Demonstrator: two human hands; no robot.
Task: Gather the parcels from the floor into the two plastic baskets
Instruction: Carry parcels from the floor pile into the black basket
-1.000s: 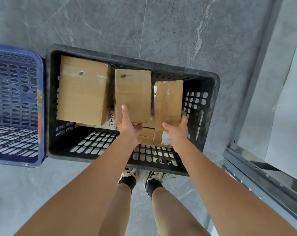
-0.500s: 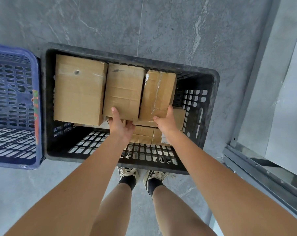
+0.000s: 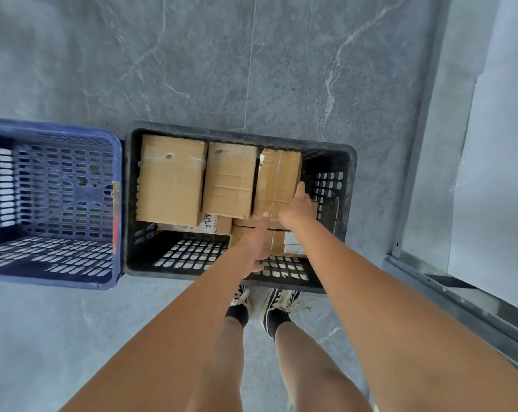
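Observation:
The black basket (image 3: pixel 349 185) stands on the grey floor and holds several cardboard parcels. Three lie side by side on top: a large parcel (image 3: pixel 171 179) at left, a middle parcel (image 3: pixel 229 179), and a taped right parcel (image 3: pixel 277 176). More parcels lie beneath them. My right hand (image 3: pixel 297 207) rests against the near right corner of the taped parcel, thumb stretched along its side. My left hand (image 3: pixel 255 243) hovers over a lower parcel (image 3: pixel 290 246), holding nothing, thumb pointing up and fingers loosely curled. The blue basket (image 3: pixel 58 129) at left holds nothing.
The two baskets stand side by side, touching. My feet in sneakers (image 3: pixel 277 301) stand just behind the black basket. A metal threshold rail (image 3: pixel 448 288) and a frame run along the right. Bare marble floor (image 3: pixel 252 60) stretches beyond the baskets.
The middle and taped parcels were lowered and pushed back beside the large one. My left hand let go and drew back; my right hand slid to the taped parcel's right corner.

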